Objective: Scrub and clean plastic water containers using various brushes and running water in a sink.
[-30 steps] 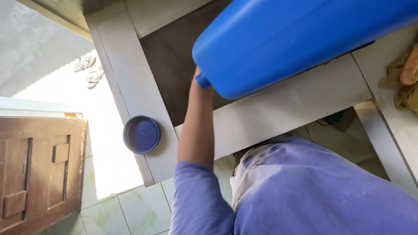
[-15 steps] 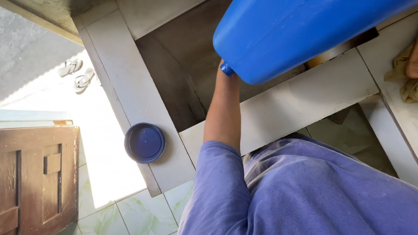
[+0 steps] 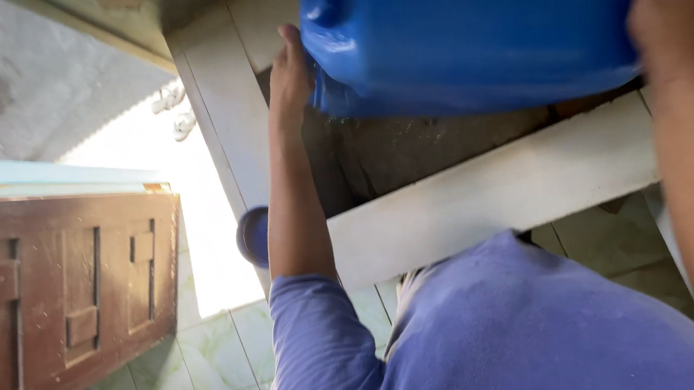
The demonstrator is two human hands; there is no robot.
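Overhead, one big blue plastic container (image 3: 474, 35) hangs tilted above the white-tiled basin (image 3: 493, 193). Two hands hold it: the left hand (image 3: 290, 73) lies flat against its rounded end, fingers together, and the right hand (image 3: 663, 6), blurred, seems curled over its far side. One small blue bowl (image 3: 254, 236) sits on the basin's edge, beside one brown wooden door (image 3: 61, 296).

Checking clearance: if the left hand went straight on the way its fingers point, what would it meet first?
The left hand, already against the blue container, points up-frame; next would probably be the white ledge, though depth is unclear.
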